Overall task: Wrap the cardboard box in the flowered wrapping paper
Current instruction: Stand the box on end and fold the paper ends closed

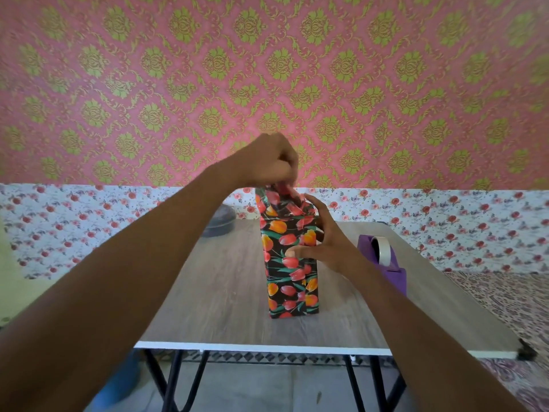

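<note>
A tall box stands upright in the middle of the table, covered in black wrapping paper (292, 275) printed with red and orange tulips; no bare cardboard shows. Its top end is loose, crumpled paper. My left hand (271, 157) hovers over that top, fingers curled, pinching the paper flaps. My right hand (322, 239) rests against the box's right side and near face, fingers spread and straight, thumb across the front.
A purple tape dispenser (383, 260) with a white roll sits right of the box. A grey round lidded container (219, 223) stands at the back left. The wooden table (225, 292) has a white front edge; a patterned wall rises right behind it.
</note>
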`<state>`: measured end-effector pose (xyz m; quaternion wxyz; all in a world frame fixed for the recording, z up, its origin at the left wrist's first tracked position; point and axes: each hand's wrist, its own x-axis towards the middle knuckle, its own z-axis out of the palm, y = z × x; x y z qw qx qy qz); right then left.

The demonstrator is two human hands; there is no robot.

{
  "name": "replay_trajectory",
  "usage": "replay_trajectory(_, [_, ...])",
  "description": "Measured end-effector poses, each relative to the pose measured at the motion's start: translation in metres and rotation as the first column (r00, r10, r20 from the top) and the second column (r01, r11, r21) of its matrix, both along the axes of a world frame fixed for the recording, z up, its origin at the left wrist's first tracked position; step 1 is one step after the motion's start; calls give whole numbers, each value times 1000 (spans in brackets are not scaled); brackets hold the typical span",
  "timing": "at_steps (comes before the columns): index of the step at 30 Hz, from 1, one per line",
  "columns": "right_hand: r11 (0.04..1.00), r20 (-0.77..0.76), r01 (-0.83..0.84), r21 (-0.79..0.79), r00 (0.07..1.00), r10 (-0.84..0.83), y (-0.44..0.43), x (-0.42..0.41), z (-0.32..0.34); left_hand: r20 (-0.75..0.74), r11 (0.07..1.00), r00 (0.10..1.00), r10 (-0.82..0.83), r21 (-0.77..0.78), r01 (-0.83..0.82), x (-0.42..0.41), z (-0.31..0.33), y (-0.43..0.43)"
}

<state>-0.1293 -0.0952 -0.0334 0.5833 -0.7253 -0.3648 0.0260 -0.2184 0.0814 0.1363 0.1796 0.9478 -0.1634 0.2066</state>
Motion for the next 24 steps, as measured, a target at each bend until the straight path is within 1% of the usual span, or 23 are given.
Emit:
replay_trajectory(1, [1000,-5,11,4,1000,-11,1,0,0,9,989,997,76,130,-77,-1,0,-3])
replay_trajectory(2, [1000,-5,24,4,1000,-24,2,-1,0,67,960,984,163,221,-174,1,-2,-4])
replay_trajectory(3, [999,-2,44,2,999,-44,3,-2,0,128,927,959,254,251,-279,2,-4,-6])
replay_trajectory(4, [997,6,71,1,997,-71,6,-4,-1,155,904,933,324,239,-354,2,-5,-8])
replay_trajectory(5, [994,15,108,-3,994,-108,8,-6,-2,127,902,924,361,204,-380,3,-5,-11])
replay_trajectory(7, [982,35,191,-2,981,-191,11,-9,-6,-17,933,938,346,112,-342,6,-5,-15])
replay_trajectory(8, [975,42,222,3,974,-222,13,-11,-8,-56,946,946,319,74,-315,8,-6,-16])
replay_trajectory(9, [969,47,246,9,968,-246,15,-13,-10,-45,954,954,298,34,-296,11,-7,-17])
replay_trajectory(12, [959,59,283,10,957,-284,18,-19,-11,102,960,958,268,-110,-257,13,-9,-24])
replay_trajectory(15, [951,74,307,28,949,-308,23,-27,-11,199,957,945,261,-183,-226,14,-4,-32])
replay_trajectory(17, [942,82,333,51,938,-336,29,-34,-12,241,933,930,278,-297,-202,16,-3,-35])
replay_trajectory(19, [924,89,377,67,920,-382,34,-38,-14,239,908,933,268,-386,-162,18,-5,-37])
replay_trajectory(21, [905,80,418,78,902,-424,38,-42,-14,219,911,955,202,-399,-101,20,-6,-34])
replay_trajectory(22, [897,79,433,85,895,-439,39,-43,-13,199,921,965,174,-380,-88,18,-5,-31])
replay_trajectory(23, [891,77,445,94,889,-452,39,-43,-14,157,937,972,172,-330,-112,16,-3,-27])
replay_trajectory(24, [883,73,458,106,882,-466,39,-44,-15,106,958,977,187,-242,-157,14,0,-23])
